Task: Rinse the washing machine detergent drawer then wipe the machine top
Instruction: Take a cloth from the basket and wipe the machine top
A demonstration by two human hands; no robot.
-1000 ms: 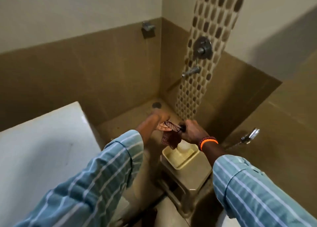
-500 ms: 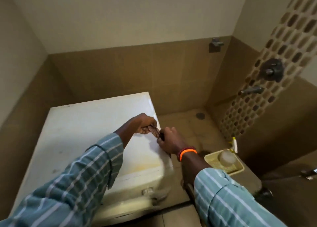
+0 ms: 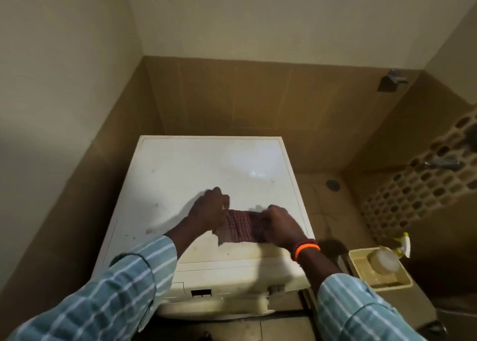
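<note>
The white washing machine top (image 3: 196, 170) fills the middle of the view, with brownish stains near its front edge. A small reddish checked cloth (image 3: 238, 228) is stretched flat between my two hands over the front right part of the top. My left hand (image 3: 210, 209) grips the cloth's left edge. My right hand (image 3: 280, 224), with an orange bracelet at the wrist, grips its right edge. The machine's front panel (image 3: 216, 289) shows below the top.
Brown tiled walls close in behind and to the left of the machine. To the right, a cream tray (image 3: 382, 276) with a pale round object stands on a stool. A floor drain (image 3: 333, 185), a mosaic strip and a tap (image 3: 442, 163) are at the right.
The view has swung left from the stool and tap to the machine. Both hands carried the cloth from above the tray to the machine top and spread it out.
</note>
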